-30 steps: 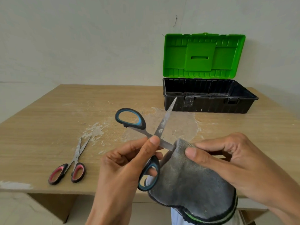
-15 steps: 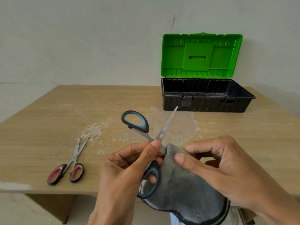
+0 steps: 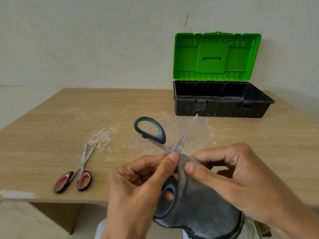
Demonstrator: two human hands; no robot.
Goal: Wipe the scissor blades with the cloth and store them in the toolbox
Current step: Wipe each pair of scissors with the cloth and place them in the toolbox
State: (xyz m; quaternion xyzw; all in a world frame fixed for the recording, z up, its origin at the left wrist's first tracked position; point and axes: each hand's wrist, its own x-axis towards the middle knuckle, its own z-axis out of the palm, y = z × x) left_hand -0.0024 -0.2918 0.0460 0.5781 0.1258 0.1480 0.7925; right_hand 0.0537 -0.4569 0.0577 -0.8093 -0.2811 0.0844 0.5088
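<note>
My left hand (image 3: 138,187) grips the blue-handled scissors (image 3: 155,133) near the pivot, blades spread apart; one blade points up toward the toolbox, the other is hidden in the cloth. My right hand (image 3: 229,176) pinches the grey cloth (image 3: 198,204) around that hidden blade, right next to my left thumb. The black toolbox (image 3: 222,109) with its green lid (image 3: 215,56) stands open at the back right of the table. A second pair of scissors with red handles (image 3: 77,176) lies flat on the table at the left.
The wooden table (image 3: 51,135) carries white dried smears (image 3: 101,137) around its middle and a white patch on its near left edge. The near edge runs just under my hands. A pale wall stands behind the toolbox.
My right hand slid the cloth along the blade toward the pivot, ending against my left thumb. The scissors shifted slightly to the right and down.
</note>
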